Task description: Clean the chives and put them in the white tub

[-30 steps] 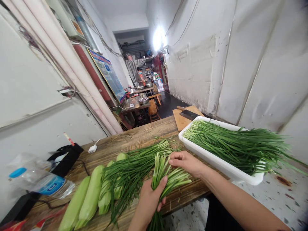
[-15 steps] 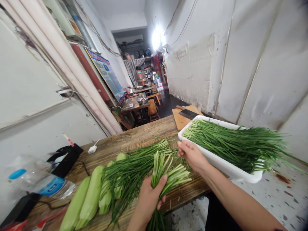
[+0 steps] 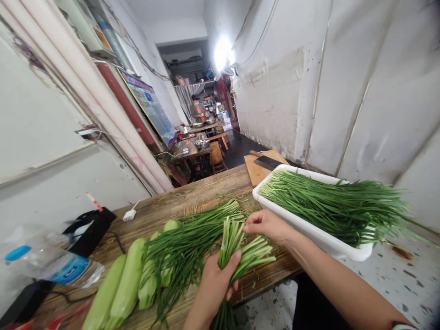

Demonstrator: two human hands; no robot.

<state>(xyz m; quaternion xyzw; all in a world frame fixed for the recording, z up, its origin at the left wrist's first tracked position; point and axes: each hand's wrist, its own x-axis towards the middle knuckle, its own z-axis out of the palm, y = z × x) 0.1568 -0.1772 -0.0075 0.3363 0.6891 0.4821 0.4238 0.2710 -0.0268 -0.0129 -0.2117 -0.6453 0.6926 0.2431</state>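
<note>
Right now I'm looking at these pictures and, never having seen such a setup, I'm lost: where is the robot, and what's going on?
There is no robot here, just a person working with bare hands. One camera, worn on that person's head, looks forward and down, so you see roughly what they see.

The left hand grips a bunch of long green stalks, pale ends fanned upward. The right hand is close by those ends; whether it pinches anything is unclear.

On the wooden table lie a heap of similar greens, pale green squashes and, at the far edge, a cutting board with a cleaver. At right, a white tub holds more greens. Another person stands far back.
</note>
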